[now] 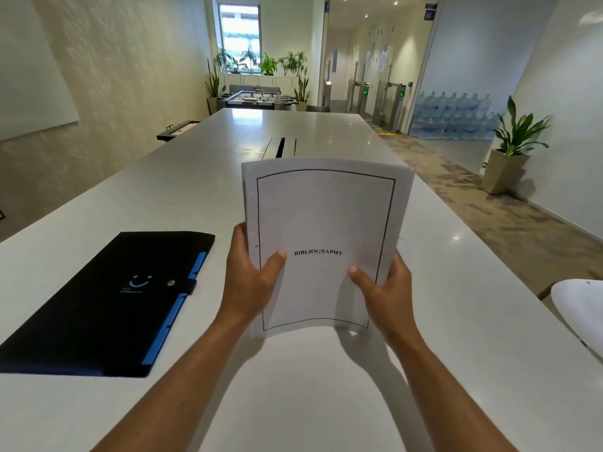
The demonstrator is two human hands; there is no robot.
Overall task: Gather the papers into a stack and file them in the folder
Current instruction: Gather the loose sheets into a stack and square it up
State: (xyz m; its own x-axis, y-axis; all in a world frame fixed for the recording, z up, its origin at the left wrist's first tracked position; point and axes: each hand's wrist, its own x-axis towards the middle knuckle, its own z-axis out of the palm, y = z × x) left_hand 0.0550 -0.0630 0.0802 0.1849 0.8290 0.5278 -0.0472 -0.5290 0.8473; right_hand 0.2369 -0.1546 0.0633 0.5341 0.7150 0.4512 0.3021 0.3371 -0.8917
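A stack of white papers [323,216] stands nearly upright above the white table [473,321]. Its top sheet has a black border and the word BIBLIOGRAPHY. My left hand [251,278] grips the stack's lower left edge with the thumb on the front. My right hand [385,291] grips the lower right edge the same way. A black folder [98,305] with a blue edge and a snap strap lies shut on the table to the left of my hands.
A slot with a cable cover [282,146] sits in the table's middle beyond the papers. A white rounded chair back [580,308] is at the right edge. A potted plant [509,151] stands on the floor to the right.
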